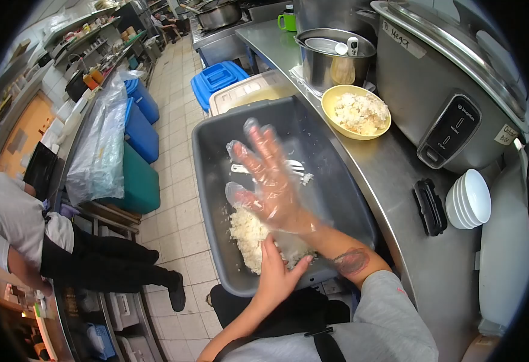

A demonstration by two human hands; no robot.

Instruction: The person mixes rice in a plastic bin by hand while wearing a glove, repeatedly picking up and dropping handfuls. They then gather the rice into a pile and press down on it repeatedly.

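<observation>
My right hand (270, 175) wears a loose clear plastic glove and hovers over a grey tub (355, 217), fingers spread and slightly blurred. Empty glove tips stick out past the fingers. My bare left hand (279, 271) is below it at the tub's near end, thumb and fingers apart, close to the glove's loose cuff (291, 244). A mound of white rice (247, 238) lies in the near left part of the tub, partly covered by both hands. Behind the gloved hand, a white slotted utensil (239, 169) rests on the tub's floor, with a few rice grains beside it.
On the steel counter (391, 241) stand a yellow bowl (337, 123) of rice, a metal pot (318, 69), a large cooker (409, 90), stacked white bowls (471, 199) and a black object (430, 207). Lidded bins (216, 78) are beyond the tub. Another person (29, 229) stands at left.
</observation>
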